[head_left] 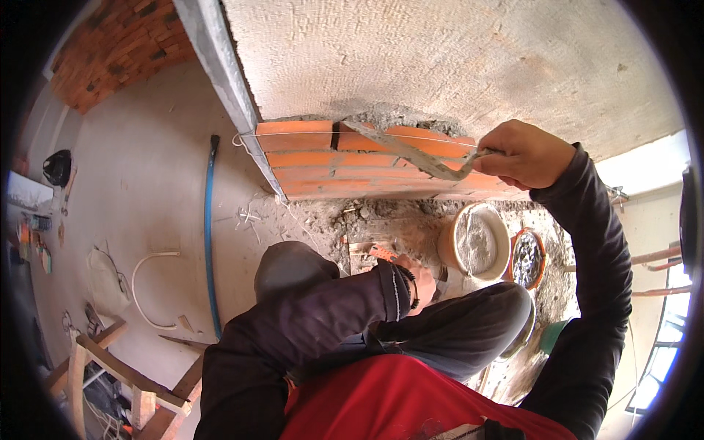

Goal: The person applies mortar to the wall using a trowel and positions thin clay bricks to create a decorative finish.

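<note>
My right hand (pixel 513 154) grips the handle of a mortar-smeared trowel (pixel 418 155), fingers wrapped round it. Its long blade slants up and left, in front of the low orange brick wall (pixel 315 159), with the tip near the top course. A thin white string (pixel 297 133) runs along that course. Down between my knees is my left hand (pixel 418 282), seen from its back, with its fingers mostly hidden. Just beyond it shows an orange brick (pixel 381 252); I cannot tell whether the hand grips it. Rough grey mortar lies on the bricks beneath the plastered wall (pixel 440 59).
A bucket (pixel 480 242) of grey mix and an orange-rimmed bucket (pixel 528 258) stand right of my left hand. A metal post (pixel 220 66) edges the brickwork. Leftward lie a blue pipe (pixel 210 235), a curved white hose (pixel 139 286) and a wooden frame (pixel 125 367). Stacked bricks (pixel 125 51) stand far left.
</note>
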`<state>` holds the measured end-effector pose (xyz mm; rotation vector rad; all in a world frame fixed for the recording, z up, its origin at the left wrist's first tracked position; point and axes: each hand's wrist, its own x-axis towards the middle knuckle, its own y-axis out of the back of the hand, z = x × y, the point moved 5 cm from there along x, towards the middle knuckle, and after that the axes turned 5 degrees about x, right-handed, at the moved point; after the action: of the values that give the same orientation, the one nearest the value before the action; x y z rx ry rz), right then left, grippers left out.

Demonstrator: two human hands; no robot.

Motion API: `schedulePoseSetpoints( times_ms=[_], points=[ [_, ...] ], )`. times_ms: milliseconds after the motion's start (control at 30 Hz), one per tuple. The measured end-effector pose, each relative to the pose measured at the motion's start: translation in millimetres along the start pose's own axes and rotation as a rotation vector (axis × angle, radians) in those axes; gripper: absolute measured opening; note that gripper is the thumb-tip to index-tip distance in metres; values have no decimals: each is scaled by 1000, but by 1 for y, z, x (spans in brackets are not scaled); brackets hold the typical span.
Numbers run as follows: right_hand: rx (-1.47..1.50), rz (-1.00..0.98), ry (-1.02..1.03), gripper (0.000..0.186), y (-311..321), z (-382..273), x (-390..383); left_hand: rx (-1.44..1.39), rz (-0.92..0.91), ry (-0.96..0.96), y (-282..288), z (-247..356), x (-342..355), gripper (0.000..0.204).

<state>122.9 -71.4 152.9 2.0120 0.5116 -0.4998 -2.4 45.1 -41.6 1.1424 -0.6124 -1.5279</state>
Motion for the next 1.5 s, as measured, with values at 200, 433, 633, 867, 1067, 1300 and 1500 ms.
schedulePoseSetpoints(
  times_ms=[200, 433, 633, 867, 1067, 1300, 1500],
  points=[
    [-62, 70, -4, 34, -2, 18, -4, -8, -12, 3, -5, 0, -2, 27],
    [60, 114, -171, 33, 11, 63, -38, -2, -43, 7, -9, -3, -2, 28],
    [69, 80, -152, 26, 11, 69, -46, -11, -25, -8, -14, -5, -2, 29],
    [-70, 187, -131, 25, 18, 92, -51, -42, -37, 4, -15, -7, -3, 28],
    [-106, 228, -90, 32, 16, 117, -47, -14, 37, 8, -25, -12, -4, 25],
    [-346, 341, -41, 33, 33, 122, -36, -16, 9, 29, -13, -9, -3, 25],
    [-502, 502, -59, 30, 21, 98, -49, -8, -18, 12, -18, -9, -1, 27]
  ],
)
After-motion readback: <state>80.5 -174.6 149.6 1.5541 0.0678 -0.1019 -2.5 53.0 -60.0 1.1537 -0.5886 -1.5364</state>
